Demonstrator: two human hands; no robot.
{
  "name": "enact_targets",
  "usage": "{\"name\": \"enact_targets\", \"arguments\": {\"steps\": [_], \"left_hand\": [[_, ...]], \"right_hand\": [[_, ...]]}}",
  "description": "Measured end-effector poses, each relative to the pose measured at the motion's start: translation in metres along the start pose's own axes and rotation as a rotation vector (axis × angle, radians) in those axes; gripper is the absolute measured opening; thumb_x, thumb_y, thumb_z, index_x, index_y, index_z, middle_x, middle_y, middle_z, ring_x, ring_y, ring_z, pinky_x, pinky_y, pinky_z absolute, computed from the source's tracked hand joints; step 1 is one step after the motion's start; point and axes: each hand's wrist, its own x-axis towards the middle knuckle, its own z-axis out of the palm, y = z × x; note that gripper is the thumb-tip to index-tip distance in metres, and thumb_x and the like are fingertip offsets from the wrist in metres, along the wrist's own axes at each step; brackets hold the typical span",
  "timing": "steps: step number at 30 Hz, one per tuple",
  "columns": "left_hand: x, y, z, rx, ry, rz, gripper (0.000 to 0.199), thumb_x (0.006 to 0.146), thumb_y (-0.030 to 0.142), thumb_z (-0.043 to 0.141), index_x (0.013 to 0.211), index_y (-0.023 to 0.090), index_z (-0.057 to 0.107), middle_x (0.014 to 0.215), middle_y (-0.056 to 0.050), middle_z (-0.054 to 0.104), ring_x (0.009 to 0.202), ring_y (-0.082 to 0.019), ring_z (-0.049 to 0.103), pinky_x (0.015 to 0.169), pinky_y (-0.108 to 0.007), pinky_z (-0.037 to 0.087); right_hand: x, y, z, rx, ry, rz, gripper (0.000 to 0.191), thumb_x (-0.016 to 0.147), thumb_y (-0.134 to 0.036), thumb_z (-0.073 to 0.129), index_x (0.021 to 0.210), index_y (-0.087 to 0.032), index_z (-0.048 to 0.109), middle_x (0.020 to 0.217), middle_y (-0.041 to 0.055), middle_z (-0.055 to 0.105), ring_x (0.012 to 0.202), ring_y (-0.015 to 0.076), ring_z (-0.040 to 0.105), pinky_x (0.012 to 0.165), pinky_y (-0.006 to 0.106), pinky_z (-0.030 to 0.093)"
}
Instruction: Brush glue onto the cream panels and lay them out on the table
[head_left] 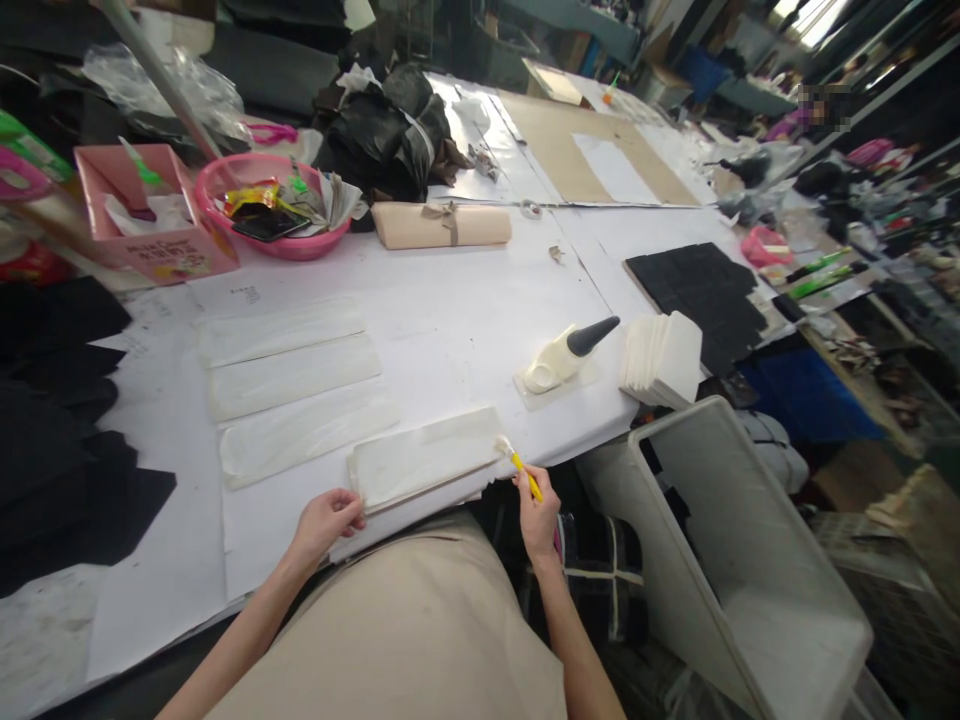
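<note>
My right hand [537, 512] is closed around the yellow handle of a brush [517, 462]. The pale bristles are at the right end of a stack of long white strips [427, 458] near the table's front edge. At the stack's lower left corner, my left hand [330, 520] pinches the edge of the strips between thumb and fingers. Three more strips lie apart to the left, one of them a white strip [307, 440] with a wet-looking sheen. Beyond the brush, a cream bottle with a dark nozzle [559, 358] lies tilted on a small pad.
Right of the bottle stand stacked white pieces [660, 358] and a black sheet pile [697, 300]. A grey bin [750, 540] is below the table's right edge. Black pieces [67, 450] cover the left side. A pink basin [274, 240] and rolled beige material [442, 226] sit farther back.
</note>
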Motion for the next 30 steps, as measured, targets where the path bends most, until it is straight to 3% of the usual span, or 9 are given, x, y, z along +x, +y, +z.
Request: {"name": "enact_targets", "arguments": {"steps": [2,6,8,11,14,22,27,30], "left_hand": [[-0.001,0.001,0.000,0.003,0.003,-0.006,0.031,0.059,0.047,0.064,0.066,0.017,0.058,0.052,-0.005,0.066,0.055,-0.020,0.064,0.051,-0.027,0.048],[-0.001,0.002,0.000,0.011,0.011,-0.012,0.032,0.058,0.047,0.065,0.065,0.017,0.058,0.052,-0.006,0.066,0.054,-0.020,0.065,0.051,-0.027,0.048],[-0.001,0.002,0.000,0.013,0.009,-0.009,0.032,0.058,0.048,0.065,0.065,0.017,0.058,0.052,-0.006,0.066,0.054,-0.020,0.064,0.050,-0.027,0.048],[0.001,0.000,0.001,0.017,0.008,-0.008,0.033,0.058,0.048,0.065,0.066,0.017,0.058,0.052,-0.006,0.066,0.054,-0.020,0.064,0.051,-0.028,0.048],[0.002,-0.001,0.001,0.023,0.012,-0.015,0.034,0.057,0.049,0.066,0.066,0.017,0.058,0.053,-0.007,0.067,0.054,-0.020,0.064,0.052,-0.028,0.048],[0.004,-0.002,0.003,0.017,0.021,-0.029,0.035,0.054,0.051,0.066,0.062,0.018,0.057,0.050,-0.006,0.065,0.052,-0.020,0.064,0.050,-0.028,0.048],[0.008,-0.008,0.004,0.020,0.026,-0.024,0.035,0.055,0.051,0.066,0.064,0.018,0.057,0.051,-0.006,0.066,0.053,-0.021,0.064,0.051,-0.029,0.048],[0.008,-0.010,0.004,0.020,0.023,-0.022,0.035,0.056,0.051,0.066,0.064,0.018,0.057,0.050,-0.006,0.066,0.052,-0.020,0.063,0.050,-0.029,0.047]], "right_hand": [[0.005,0.001,-0.008,-0.061,0.018,-0.062,0.029,0.096,-0.035,0.044,0.105,-0.018,0.065,0.087,0.0064,0.068,0.080,0.0177,0.064,0.077,0.031,0.051],[0.003,-0.003,-0.013,-0.212,-0.196,-0.296,0.026,0.097,-0.030,0.043,0.105,-0.019,0.065,0.090,0.0079,0.067,0.081,0.0184,0.063,0.077,0.031,0.051],[0.002,-0.001,-0.017,-0.294,-0.228,-0.347,0.026,0.098,-0.028,0.041,0.104,-0.019,0.064,0.089,0.0079,0.066,0.079,0.0188,0.063,0.076,0.032,0.052],[0.007,0.002,-0.025,-0.351,-0.156,-0.340,0.026,0.099,-0.027,0.038,0.105,-0.019,0.063,0.090,0.0082,0.065,0.081,0.0194,0.063,0.077,0.033,0.052],[0.018,0.000,-0.024,-0.344,-0.177,-0.373,0.024,0.098,-0.024,0.040,0.107,-0.019,0.062,0.092,0.0080,0.064,0.085,0.0196,0.062,0.079,0.033,0.051],[0.032,0.003,0.019,-0.483,-0.216,-0.482,0.021,0.096,-0.021,0.044,0.105,-0.019,0.063,0.090,0.0080,0.064,0.081,0.0205,0.061,0.073,0.032,0.049],[0.032,-0.007,0.000,-0.379,-0.368,-0.481,0.019,0.097,-0.025,0.045,0.103,-0.021,0.062,0.088,0.0057,0.064,0.078,0.0193,0.062,0.072,0.030,0.049],[0.045,-0.012,-0.005,-0.286,-0.295,-0.420,0.020,0.098,-0.026,0.043,0.106,-0.020,0.060,0.092,0.0062,0.064,0.083,0.0187,0.063,0.076,0.029,0.049]]}}
